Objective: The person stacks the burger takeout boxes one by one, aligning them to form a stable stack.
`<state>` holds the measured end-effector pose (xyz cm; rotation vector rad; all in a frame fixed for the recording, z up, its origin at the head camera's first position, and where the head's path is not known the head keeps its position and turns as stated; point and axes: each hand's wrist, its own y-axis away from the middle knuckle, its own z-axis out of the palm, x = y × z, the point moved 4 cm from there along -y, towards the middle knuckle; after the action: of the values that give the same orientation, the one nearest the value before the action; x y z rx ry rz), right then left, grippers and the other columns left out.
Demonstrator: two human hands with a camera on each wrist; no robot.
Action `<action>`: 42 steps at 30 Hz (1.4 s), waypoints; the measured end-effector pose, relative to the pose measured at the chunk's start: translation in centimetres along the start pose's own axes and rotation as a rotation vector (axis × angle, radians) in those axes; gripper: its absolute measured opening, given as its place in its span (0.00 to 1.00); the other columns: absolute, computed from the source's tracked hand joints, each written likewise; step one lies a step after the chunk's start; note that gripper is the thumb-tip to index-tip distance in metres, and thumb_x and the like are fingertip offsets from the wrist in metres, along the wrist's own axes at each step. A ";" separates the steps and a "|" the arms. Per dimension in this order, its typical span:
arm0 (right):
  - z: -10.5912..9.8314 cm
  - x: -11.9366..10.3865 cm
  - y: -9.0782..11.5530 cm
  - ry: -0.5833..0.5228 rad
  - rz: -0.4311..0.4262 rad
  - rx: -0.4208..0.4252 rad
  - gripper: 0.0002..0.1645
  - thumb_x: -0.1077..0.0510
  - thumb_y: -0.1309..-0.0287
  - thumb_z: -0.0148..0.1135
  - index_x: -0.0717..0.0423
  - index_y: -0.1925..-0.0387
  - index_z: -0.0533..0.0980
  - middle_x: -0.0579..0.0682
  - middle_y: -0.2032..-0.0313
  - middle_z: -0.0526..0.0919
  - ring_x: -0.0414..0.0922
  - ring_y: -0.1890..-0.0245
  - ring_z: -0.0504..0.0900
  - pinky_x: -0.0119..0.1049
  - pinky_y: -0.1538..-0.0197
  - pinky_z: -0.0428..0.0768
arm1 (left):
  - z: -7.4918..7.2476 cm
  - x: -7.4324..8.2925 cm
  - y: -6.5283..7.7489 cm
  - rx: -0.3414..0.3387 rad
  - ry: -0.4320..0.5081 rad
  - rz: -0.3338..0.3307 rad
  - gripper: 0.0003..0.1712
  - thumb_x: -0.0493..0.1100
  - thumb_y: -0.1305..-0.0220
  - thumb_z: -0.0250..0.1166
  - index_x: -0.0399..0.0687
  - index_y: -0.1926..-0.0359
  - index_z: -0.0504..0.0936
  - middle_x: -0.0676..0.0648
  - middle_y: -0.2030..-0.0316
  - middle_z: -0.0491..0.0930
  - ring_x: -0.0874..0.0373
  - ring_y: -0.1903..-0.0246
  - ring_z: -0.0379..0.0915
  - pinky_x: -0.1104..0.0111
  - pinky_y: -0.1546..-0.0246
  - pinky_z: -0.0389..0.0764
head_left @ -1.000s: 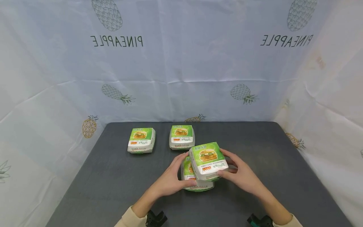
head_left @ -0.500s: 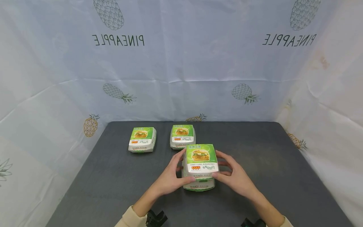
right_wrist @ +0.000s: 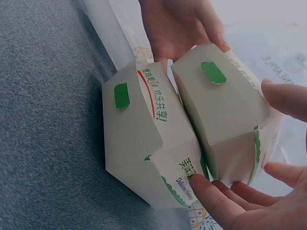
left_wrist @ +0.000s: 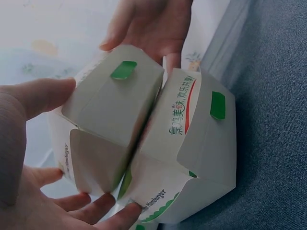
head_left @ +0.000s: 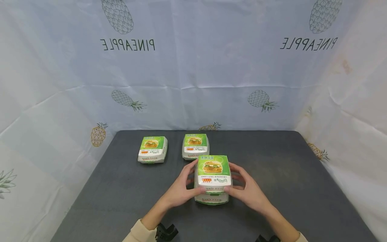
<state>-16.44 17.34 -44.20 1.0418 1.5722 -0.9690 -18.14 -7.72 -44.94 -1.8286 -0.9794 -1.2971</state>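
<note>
A green and white burger box (head_left: 212, 170) sits squarely over a second burger box (head_left: 212, 199), whose front alone shows in the head view. My left hand (head_left: 181, 189) grips the upper box's left side, thumb at the front corner. From the right, my right hand (head_left: 248, 191) holds the same box likewise. In the left wrist view the upper box (left_wrist: 112, 96) seems to touch the lower box (left_wrist: 192, 139), with a fingertip of the left hand at the lower one's side. A right fingertip also touches the lower box (right_wrist: 144, 129) in the right wrist view.
Two more burger boxes stand farther back on the dark table (head_left: 127, 198): a left box (head_left: 152, 150) and a middle box (head_left: 195, 146), the latter just behind the stack. A white pineapple-print cloth (head_left: 193, 67) hangs behind and along both sides.
The upper box has come left and turned from a tilt to line up over the lower box. Both hands stayed on it, the right one moving left. The back boxes stayed put.
</note>
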 end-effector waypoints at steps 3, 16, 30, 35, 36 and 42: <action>0.1 0.0 0.0 0.004 -0.007 0.004 0.48 0.58 0.40 0.74 0.50 0.24 0.59 0.56 0.26 0.60 0.64 0.33 0.68 0.44 0.44 0.81 | -0.1 0.0 0.1 0.003 0.002 0.006 0.52 0.48 0.34 0.71 0.62 0.19 0.49 0.47 0.24 0.51 0.47 0.26 0.52 0.50 0.33 0.67; -0.3 -0.4 -0.3 0.012 -0.032 -0.018 0.50 0.59 0.41 0.74 0.49 0.23 0.57 0.57 0.27 0.60 0.63 0.32 0.66 0.39 0.44 0.81 | -0.2 0.3 0.3 0.004 -0.002 -0.004 0.53 0.49 0.35 0.71 0.62 0.19 0.48 0.47 0.23 0.48 0.45 0.25 0.51 0.50 0.32 0.66; -1.2 -1.5 -1.2 0.092 -0.052 -0.077 0.50 0.58 0.37 0.71 0.53 0.22 0.55 0.58 0.24 0.55 0.64 0.30 0.63 0.45 0.40 0.78 | -3.1 1.1 0.0 0.030 -0.074 0.096 0.43 0.43 0.29 0.67 0.47 0.21 0.56 0.44 0.24 0.55 0.42 0.26 0.54 0.48 0.32 0.65; -1.2 -1.5 -1.3 0.140 -0.062 -0.066 0.50 0.56 0.38 0.73 0.50 0.22 0.56 0.57 0.25 0.56 0.63 0.30 0.64 0.50 0.40 0.78 | -4.5 1.0 -1.2 0.164 -0.145 0.158 0.36 0.41 0.29 0.66 0.41 0.25 0.64 0.41 0.28 0.62 0.40 0.29 0.59 0.48 0.33 0.67; -1.1 -1.5 -1.4 0.145 -0.064 -0.068 0.50 0.56 0.38 0.73 0.50 0.22 0.55 0.57 0.25 0.56 0.63 0.30 0.64 0.50 0.40 0.78 | -4.8 0.9 -1.4 0.193 -0.165 0.171 0.35 0.41 0.30 0.67 0.40 0.26 0.65 0.40 0.29 0.63 0.40 0.30 0.60 0.47 0.34 0.68; -1.1 -1.6 -1.4 0.179 -0.055 -0.060 0.52 0.53 0.40 0.75 0.46 0.22 0.56 0.54 0.25 0.57 0.61 0.30 0.64 0.46 0.40 0.78 | -6.1 -0.1 -3.4 0.344 -0.265 0.251 0.31 0.40 0.32 0.69 0.38 0.31 0.72 0.38 0.32 0.67 0.42 0.33 0.65 0.48 0.37 0.72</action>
<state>-17.81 17.66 -42.31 1.0723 1.7744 -0.8797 -23.87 -11.31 -43.06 -1.8070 -1.0009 -0.6989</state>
